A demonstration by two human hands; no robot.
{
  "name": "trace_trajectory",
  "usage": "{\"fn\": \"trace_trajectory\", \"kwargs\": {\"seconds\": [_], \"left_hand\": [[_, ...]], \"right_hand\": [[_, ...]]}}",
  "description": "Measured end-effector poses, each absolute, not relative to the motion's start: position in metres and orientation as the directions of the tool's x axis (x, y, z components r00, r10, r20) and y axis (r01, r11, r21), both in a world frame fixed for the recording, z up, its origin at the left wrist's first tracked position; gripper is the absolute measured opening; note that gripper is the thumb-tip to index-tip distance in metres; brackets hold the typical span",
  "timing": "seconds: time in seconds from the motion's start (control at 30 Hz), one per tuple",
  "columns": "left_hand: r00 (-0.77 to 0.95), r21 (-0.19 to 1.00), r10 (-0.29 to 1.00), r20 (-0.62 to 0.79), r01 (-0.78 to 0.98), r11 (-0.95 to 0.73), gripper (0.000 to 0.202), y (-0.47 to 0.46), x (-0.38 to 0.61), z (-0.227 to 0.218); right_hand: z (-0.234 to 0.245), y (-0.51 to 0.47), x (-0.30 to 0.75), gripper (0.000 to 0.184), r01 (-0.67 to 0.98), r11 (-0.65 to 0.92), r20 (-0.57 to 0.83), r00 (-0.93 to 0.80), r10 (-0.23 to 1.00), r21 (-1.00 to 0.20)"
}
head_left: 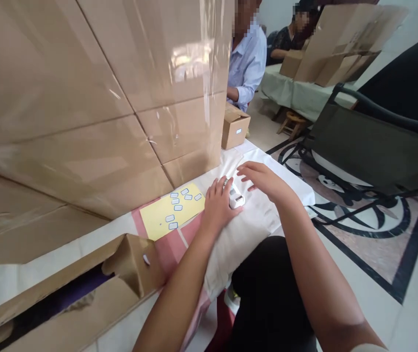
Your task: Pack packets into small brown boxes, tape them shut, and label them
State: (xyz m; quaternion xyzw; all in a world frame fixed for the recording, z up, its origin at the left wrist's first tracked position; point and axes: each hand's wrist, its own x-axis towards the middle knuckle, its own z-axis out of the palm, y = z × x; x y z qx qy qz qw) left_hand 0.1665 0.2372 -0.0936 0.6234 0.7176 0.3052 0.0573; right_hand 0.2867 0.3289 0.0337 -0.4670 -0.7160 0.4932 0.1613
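My left hand is closed around a small white box-shaped object on the cloth-covered table. Its fingers lie along the far side and the thumb presses the near end; a silvery patch shows on top, but the exact kind is unclear. Just to the right, my right hand hovers with bent, parted fingers and nothing in them. Left of my left hand lies a yellow sheet bearing several small white labels with dark blue borders.
Stacked, taped cartons form a wall at the left. An open long carton sits near left; a small carton stands at the table's far end. Beyond sit two people. A dark folding chair is at right.
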Motion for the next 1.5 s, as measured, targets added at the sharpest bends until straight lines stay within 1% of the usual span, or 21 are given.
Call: {"fn": "trace_trajectory", "kwargs": {"seconds": [0.07,0.13,0.23,0.43,0.57,0.63,0.73,0.83,0.9,0.97,1.1,1.23,1.5], "left_hand": [[-0.222,0.517,0.922,0.318,0.856,0.028,0.100,0.235,0.166,-0.097],[-0.229,0.528,0.918,0.323,0.849,0.026,0.099,0.235,0.166,-0.097],[-0.231,0.539,0.918,0.323,0.842,0.023,0.098,0.236,0.166,-0.097],[-0.224,0.547,0.923,0.312,0.837,0.018,0.097,0.234,0.162,-0.098],[-0.214,0.541,0.922,0.323,0.841,0.005,0.096,0.234,0.161,-0.100],[-0.205,0.537,0.915,0.346,0.844,-0.014,0.097,0.234,0.160,-0.101],[-0.214,0.550,0.903,0.372,0.834,-0.029,0.104,0.234,0.160,-0.104],[-0.236,0.575,0.890,0.390,0.818,-0.035,0.112,0.236,0.160,-0.106],[-0.241,0.581,0.884,0.399,0.813,-0.041,0.113,0.236,0.160,-0.107],[-0.243,0.582,0.883,0.402,0.812,-0.041,0.111,0.236,0.160,-0.106],[-0.225,0.566,0.891,0.394,0.823,-0.042,0.105,0.235,0.161,-0.104],[-0.236,0.564,0.898,0.372,0.825,-0.017,0.104,0.234,0.161,-0.102],[-0.240,0.556,0.899,0.366,0.831,-0.004,0.101,0.232,0.161,-0.099]], "right_hand": [[0.028,0.332,0.282,0.026,0.469,-0.033,-0.290,-0.488,0.824,-0.883],[0.023,0.333,0.278,0.026,0.458,-0.094,-0.334,-0.478,0.812,-0.884],[0.017,0.335,0.274,0.028,0.444,-0.137,-0.362,-0.474,0.803,-0.885],[0.008,0.335,0.267,0.031,0.315,-0.212,-0.356,-0.526,0.772,-0.925],[0.005,0.332,0.263,0.035,0.286,-0.241,-0.361,-0.519,0.775,-0.927],[0.005,0.330,0.262,0.039,0.293,-0.240,-0.361,-0.492,0.792,-0.925],[0.006,0.327,0.262,0.045,0.334,-0.212,-0.356,-0.463,0.812,-0.918],[0.007,0.323,0.259,0.057,0.367,-0.166,-0.329,-0.444,0.833,-0.915],[0.008,0.320,0.257,0.067,0.383,-0.136,-0.307,-0.434,0.847,-0.914],[0.009,0.317,0.256,0.072,0.402,-0.103,-0.290,-0.438,0.851,-0.910],[0.012,0.315,0.256,0.069,0.411,-0.036,-0.236,-0.447,0.863,-0.911],[0.013,0.316,0.257,0.065,0.442,-0.029,-0.248,-0.448,0.859,-0.897],[0.020,0.305,0.258,0.072,0.488,0.011,-0.245,-0.457,0.855,-0.873]]}}
